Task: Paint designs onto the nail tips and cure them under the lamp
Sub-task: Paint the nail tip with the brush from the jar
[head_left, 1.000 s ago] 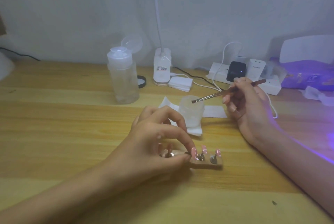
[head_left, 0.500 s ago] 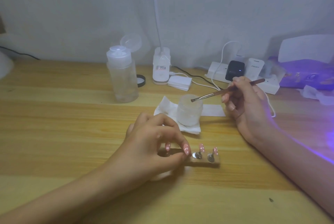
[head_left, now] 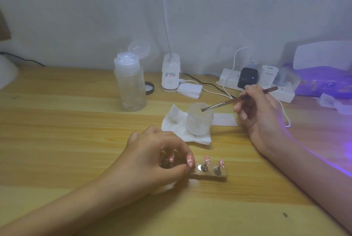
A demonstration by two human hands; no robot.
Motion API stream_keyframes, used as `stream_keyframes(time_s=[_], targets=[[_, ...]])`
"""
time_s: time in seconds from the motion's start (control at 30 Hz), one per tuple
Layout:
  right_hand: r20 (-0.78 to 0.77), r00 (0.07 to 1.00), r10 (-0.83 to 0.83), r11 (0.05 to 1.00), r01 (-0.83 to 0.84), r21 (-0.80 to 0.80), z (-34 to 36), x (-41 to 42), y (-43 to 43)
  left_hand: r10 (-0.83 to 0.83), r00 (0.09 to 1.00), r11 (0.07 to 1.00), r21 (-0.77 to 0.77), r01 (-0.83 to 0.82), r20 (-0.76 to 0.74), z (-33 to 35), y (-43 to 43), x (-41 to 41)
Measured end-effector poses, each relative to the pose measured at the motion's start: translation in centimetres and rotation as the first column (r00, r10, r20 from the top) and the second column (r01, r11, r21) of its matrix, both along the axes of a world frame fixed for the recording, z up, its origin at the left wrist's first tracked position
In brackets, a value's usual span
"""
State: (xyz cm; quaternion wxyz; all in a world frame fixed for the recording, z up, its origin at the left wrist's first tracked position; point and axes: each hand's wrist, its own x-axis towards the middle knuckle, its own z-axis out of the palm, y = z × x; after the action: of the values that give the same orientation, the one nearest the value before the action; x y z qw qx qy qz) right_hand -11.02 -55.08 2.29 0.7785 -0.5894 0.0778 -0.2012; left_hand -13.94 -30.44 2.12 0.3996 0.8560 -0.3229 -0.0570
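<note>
**A:** From the head camera, where are the nail tips?

**B:** They are on a clear tip holder lying on the wooden bench, near the front and about the middle. Two pink tips stand upright on metal pegs at its right end, clear of the hand. The left end is hidden.

**A:** Hidden by what?

**B:** By the left hand. Its fingers are curled down over that end, and thumb and forefinger pinch the holder. Another pink tip shows in the gap beneath them.

**A:** And the right hand?

**B:** It is raised behind and to the right of the holder, well apart from it. Its fingers are clenched on a brush, held like a pen. The metal ferrule slants down to the left, and the bristles sit over the mouth of a small frosted jar. I cannot tell whether they touch what is inside.

**A:** What is the jar standing on?

**B:** A crumpled white tissue, between the two hands.

**A:** And further back?

**B:** A clear pump bottle stands at the left with its flip cap open, and a black lid lies just beside it. Next come a white desk lamp base and a power strip with plugs in it. At the far right, the curing lamp glows violet, and its light falls along the right forearm.
</note>
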Motion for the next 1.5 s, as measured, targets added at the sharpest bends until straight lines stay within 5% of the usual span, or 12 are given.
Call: stream_keyframes(time_s=[0.63,0.97,1.5], targets=[[0.013,1.0,-0.001,1.0,0.001,0.008,0.0,-0.1,0.0,0.011,0.999,0.999,0.03,-0.012,0.03,0.3,0.0,0.0],[0.009,1.0,-0.004,1.0,0.004,0.022,0.0,0.0,0.0,-0.03,0.927,0.944,0.317,-0.097,0.374,0.7,-1.2,-0.3],[0.023,1.0,-0.012,1.0,0.011,0.021,-0.1,0.1,0.0,-0.084,0.817,0.956,0.277,-0.095,0.571,1.4,-2.7,-1.0]])
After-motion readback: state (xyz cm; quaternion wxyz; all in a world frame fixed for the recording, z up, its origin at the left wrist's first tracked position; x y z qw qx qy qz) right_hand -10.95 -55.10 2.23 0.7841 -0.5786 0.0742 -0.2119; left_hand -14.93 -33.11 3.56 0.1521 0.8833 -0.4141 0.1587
